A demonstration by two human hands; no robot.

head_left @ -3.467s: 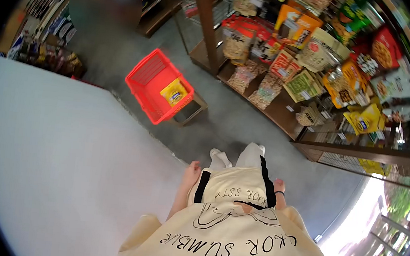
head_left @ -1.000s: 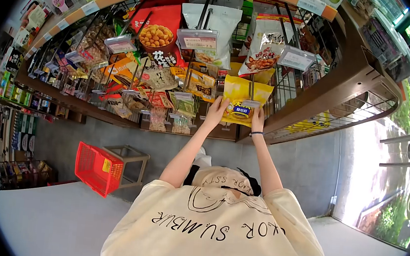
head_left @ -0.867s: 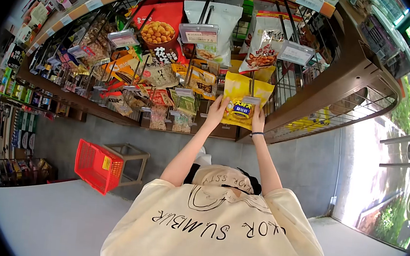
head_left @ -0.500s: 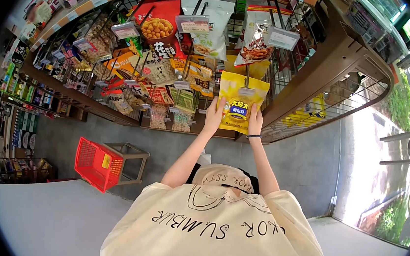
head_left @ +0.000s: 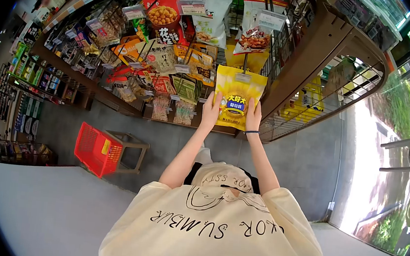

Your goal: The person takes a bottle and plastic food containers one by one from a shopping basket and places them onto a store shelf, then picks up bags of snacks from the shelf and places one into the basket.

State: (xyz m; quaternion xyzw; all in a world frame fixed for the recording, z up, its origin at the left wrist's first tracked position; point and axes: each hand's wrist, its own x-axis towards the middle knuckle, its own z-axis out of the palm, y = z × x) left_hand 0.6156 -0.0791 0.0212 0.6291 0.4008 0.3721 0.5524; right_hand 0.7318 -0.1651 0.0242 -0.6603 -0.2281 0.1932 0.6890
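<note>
Between my two hands is a yellow snack bag (head_left: pixel 238 99) with a blue label, facing me upright at the front of the rack. My left hand (head_left: pixel 210 111) grips its left edge, thumb on the front. On the right edge my right hand (head_left: pixel 253 115), with a dark band at the wrist, holds it the same way. A hook with a price tag (head_left: pixel 243 77) overlaps the top of the bag; whether the bag still hangs on it I cannot tell. Behind it hangs another yellow bag (head_left: pixel 247 58), under a white and red bag (head_left: pixel 253 36).
Many snack bags hang on the rack to the left, among them a red one (head_left: pixel 164 15). A brown post (head_left: pixel 308 54) and wire side rack (head_left: pixel 336 98) stand at the right. On the lower left, a red basket (head_left: pixel 95 149) holding a yellow packet is by a stool (head_left: pixel 136 145).
Since 3.5 seconds ago, my hands have risen from my sides and taken hold of the yellow bag. More recently the bag has come slightly toward me and left, and its front shows more fully.
</note>
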